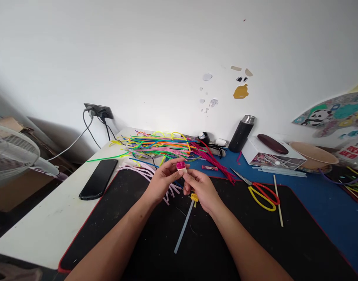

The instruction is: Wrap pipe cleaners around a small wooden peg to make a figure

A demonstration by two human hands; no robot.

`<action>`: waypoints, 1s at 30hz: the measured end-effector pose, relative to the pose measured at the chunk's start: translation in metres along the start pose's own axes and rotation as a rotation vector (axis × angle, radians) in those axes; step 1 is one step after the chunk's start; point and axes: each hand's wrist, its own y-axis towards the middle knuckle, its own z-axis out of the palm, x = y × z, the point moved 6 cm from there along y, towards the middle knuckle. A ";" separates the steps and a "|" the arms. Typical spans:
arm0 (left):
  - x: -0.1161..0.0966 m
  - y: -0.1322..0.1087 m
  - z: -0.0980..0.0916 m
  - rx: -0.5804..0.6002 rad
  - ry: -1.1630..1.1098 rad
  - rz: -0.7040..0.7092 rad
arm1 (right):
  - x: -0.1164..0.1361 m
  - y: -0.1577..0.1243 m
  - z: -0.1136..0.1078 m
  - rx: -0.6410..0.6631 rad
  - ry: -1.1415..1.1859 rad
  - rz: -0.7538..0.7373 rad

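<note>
Between the fingertips of both hands is a small magenta-and-white piece [181, 167], magenta on top and pale below. It looks wound or coiled, but its exact kind is too small to tell. My left hand [161, 180] pinches it from the left, and my right hand [200, 187] closes on it from the right. Just below my right hand, a small yellow wound piece [194, 197] sits at the upper end of a translucent glue stick [183, 230] on the black mat [155, 249]. Lilac pipe cleaners [142, 170] lie behind my left hand, partly hidden by it.
A heap of coloured pipe cleaners [158, 145] lies along the wall. Scissors [259, 191] and a wooden stick [278, 201] rest at right. Behind them stand a tissue box [272, 154] and a black flask [241, 134]. A phone [99, 179] lies left, near a fan [15, 150].
</note>
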 end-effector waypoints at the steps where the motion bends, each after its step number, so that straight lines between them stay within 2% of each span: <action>1: 0.001 0.000 0.000 -0.006 -0.002 0.002 | -0.001 0.000 0.000 -0.001 0.003 0.003; 8: 0.000 0.001 -0.007 -0.109 -0.085 0.017 | -0.002 0.000 0.000 -0.029 0.047 0.015; 18: 0.006 0.001 -0.004 -0.041 -0.055 -0.029 | 0.003 -0.001 -0.003 -0.064 -0.001 0.008; 26: 0.003 0.002 -0.010 -0.109 -0.218 -0.037 | 0.008 -0.001 -0.007 -0.077 -0.036 -0.051; 30: 0.002 0.002 -0.010 -0.097 -0.229 -0.030 | 0.009 0.000 -0.008 -0.108 -0.067 -0.068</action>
